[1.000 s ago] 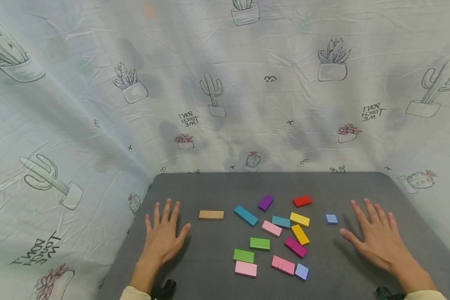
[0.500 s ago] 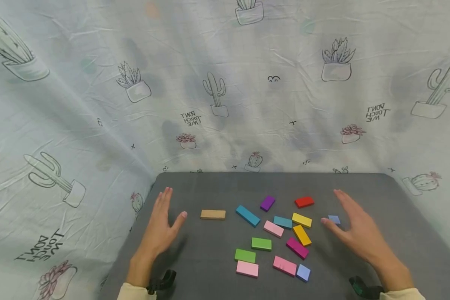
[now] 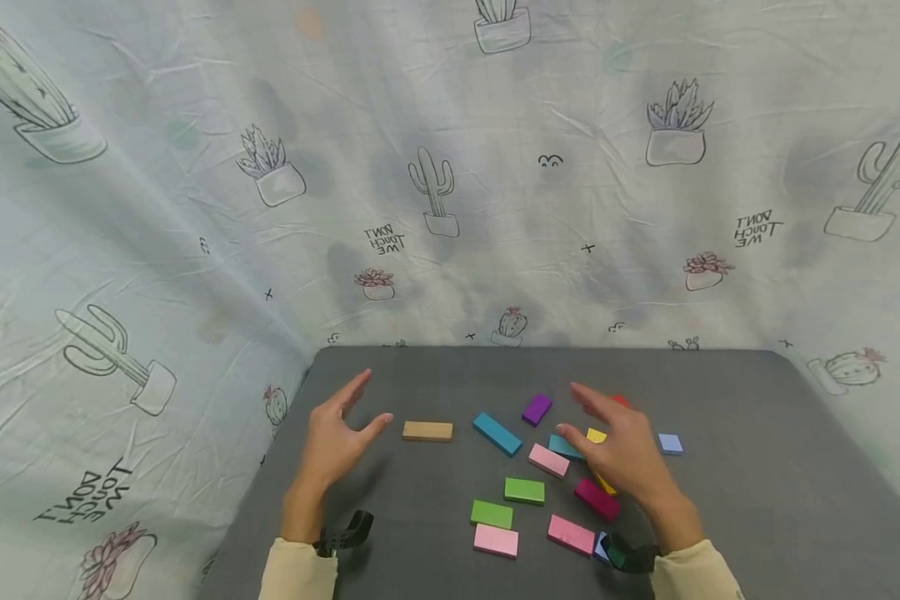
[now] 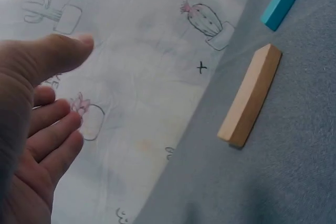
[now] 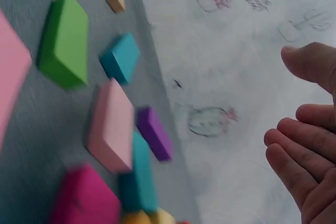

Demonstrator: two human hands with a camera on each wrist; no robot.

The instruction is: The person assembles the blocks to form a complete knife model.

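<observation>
My left hand (image 3: 336, 443) is held over the left of the grey table, thumb apart from the fingers, holding nothing. Just right of it lies a tan wooden block (image 3: 427, 431), which the left wrist view shows lying flat. My right hand (image 3: 621, 446) hovers over the right part of the block group, its fingers straight and grasping nothing. It partly hides a red block (image 3: 619, 402), a yellow block (image 3: 596, 436) and an orange-yellow one. Nearest its fingertips are a purple block (image 3: 537, 409) and a teal block (image 3: 565, 447). Below the hand lies a magenta block (image 3: 597, 498).
In the middle lie a blue block (image 3: 497, 434), a light pink block (image 3: 548, 460) and two green blocks (image 3: 524, 491). Pink blocks (image 3: 496, 541) lie nearer the front. A small light-blue block (image 3: 671, 444) sits at right. A cactus-print cloth (image 3: 495, 208) hangs behind the table (image 3: 735, 517).
My right hand has swung left from the table's right side to above the blocks. My left hand has turned and shifted slightly right. The blocks have stayed where they were.
</observation>
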